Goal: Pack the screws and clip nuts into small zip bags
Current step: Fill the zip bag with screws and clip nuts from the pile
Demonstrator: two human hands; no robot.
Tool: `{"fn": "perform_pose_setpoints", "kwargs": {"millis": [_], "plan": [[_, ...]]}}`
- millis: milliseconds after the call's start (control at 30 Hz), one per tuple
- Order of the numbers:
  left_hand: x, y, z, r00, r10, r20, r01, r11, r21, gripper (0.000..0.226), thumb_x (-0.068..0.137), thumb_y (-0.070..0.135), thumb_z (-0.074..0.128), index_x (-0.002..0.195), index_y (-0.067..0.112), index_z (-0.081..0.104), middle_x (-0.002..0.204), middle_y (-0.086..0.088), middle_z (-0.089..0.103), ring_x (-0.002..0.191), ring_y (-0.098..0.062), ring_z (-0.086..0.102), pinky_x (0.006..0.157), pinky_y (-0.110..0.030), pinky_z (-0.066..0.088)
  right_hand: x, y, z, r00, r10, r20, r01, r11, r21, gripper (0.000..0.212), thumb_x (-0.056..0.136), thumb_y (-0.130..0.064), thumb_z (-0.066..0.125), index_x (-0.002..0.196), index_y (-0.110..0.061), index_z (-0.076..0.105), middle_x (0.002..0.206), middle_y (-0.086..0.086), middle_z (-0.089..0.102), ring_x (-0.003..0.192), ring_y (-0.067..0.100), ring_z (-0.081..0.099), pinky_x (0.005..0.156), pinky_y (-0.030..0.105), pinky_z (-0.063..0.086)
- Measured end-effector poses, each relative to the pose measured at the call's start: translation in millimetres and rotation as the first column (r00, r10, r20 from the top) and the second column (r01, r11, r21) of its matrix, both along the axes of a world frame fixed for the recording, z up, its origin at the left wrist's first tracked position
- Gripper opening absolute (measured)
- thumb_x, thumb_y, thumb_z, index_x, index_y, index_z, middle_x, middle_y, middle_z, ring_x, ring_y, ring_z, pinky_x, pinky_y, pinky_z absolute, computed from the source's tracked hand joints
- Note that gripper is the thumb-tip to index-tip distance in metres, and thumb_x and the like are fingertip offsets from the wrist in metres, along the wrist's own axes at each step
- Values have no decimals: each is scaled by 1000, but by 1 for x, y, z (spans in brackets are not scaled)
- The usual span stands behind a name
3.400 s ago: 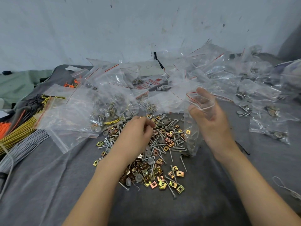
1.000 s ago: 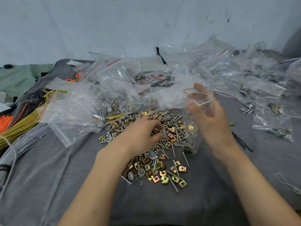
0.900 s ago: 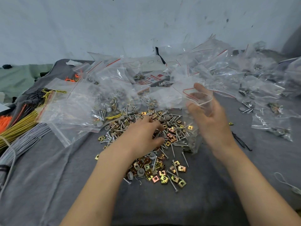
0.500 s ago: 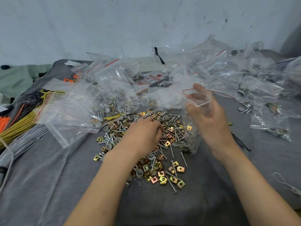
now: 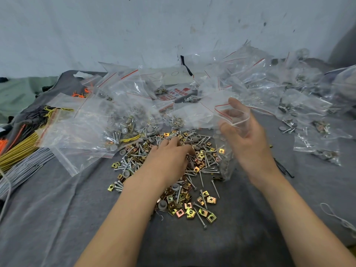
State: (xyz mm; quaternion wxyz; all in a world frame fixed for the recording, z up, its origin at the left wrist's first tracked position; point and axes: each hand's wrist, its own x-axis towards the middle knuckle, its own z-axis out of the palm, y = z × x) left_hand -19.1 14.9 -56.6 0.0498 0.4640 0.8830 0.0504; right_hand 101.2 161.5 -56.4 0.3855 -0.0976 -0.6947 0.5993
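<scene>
So the right hand (image 5: pixel 244 139) is up in the middle-right of the frame. Its fingers are poked into the mouth of a small clear plastic zip bag with a red seal line (image 5: pixel 225 164), and the thumb pinches the edge so the mouth gapes. The bag hangs down from that hand, its lower end at the right edge of the heap, and a gold clip nut shows through it.

The left hand (image 5: pixel 169 157) is palm-down right on the heap in the centre, fingers curled into the parts. The tips are buried, so I can't tell if it's got hold of anything.

The heap is a loose mix of silver screws (image 5: pixel 207 168), gold-coloured square metal clip nuts (image 5: pixel 190 211) and grey round plastic caps (image 5: pixel 162 204), spread on a dark grey cloth (image 5: pixel 57 218).

Behind it, across the middle and upper left, there's a mess of bigger clear zip bags (image 5: pixel 81 135), some with hardware in them. Over on the right lie small filled bags (image 5: pixel 317 151).

At the far left edge are bundles of yellow wires (image 5: pixel 17 149) and grey wires (image 5: pixel 21 170), with orange ties (image 5: pixel 2 143) just beside them. There's a scuffed white wall (image 5: pixel 134 26) at the back.
</scene>
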Motion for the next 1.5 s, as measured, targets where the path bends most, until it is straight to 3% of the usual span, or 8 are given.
{"fn": "perform_pose_setpoints", "kwargs": {"millis": [233,433,833,933,1033,1133,1267,1500], "plan": [[2,6,-5,995,81,-55,-77,995,58,29,100,44,50,127,34,52,126,-4,43,125,-27,41,102,-45,38,-1,-2,0,1000,-10,21,10,1000,20,55,94,-29,67,145,-30,46,113,-26,64,102,-3,67,77,11,52],[-2,8,-7,997,48,-68,-46,998,42,36,99,52,47,133,41,52,131,-1,40,128,-25,37,106,-43,32,-3,-2,2,999,-30,26,29,999,28,60,84,-40,66,141,-34,48,108,-31,63,97,0,69,77,13,52],[-2,11,-10,985,-12,-172,14,1000,7,29,105,39,39,125,21,52,131,-2,51,127,-27,40,107,-46,31,-4,-3,3,999,-20,28,19,999,32,56,86,-36,65,140,-35,48,109,-31,63,101,-3,67,84,16,54],[-3,12,-8,991,-9,-133,12,1000,27,25,106,36,37,121,22,52,129,1,53,124,-25,42,106,-44,31,-3,-2,2,999,-26,27,25,999,37,58,88,-34,66,143,-31,48,110,-29,63,102,-1,67,86,18,54],[-2,10,-1,1000,14,-1,-14,992,124,23,106,37,36,110,23,53,118,3,60,115,-23,48,106,-46,33,-3,-2,3,999,-35,33,33,998,44,60,85,-39,65,142,-34,48,111,-31,62,102,-2,66,85,17,54],[-1,7,5,997,25,74,-42,970,239,21,105,37,39,101,22,54,103,2,66,100,-24,57,99,-47,41,-2,-2,3,999,-36,37,34,999,42,59,85,-41,65,141,-37,48,111,-31,62,102,-1,67,86,20,55],[-2,4,6,996,12,86,-38,951,308,20,104,37,43,104,23,58,86,6,64,86,-22,62,83,-41,47,-3,-2,3,999,-35,30,33,998,46,56,86,-39,65,139,-37,48,110,-32,63,101,-3,67,83,15,53],[-4,2,4,998,6,70,-32,928,372,20,103,36,47,108,25,63,84,7,65,80,-18,61,71,-34,49,-4,-2,2,999,-27,40,24,998,55,63,78,-55,65,138,-43,47,115,-27,62,103,1,67,82,17,53]]}}
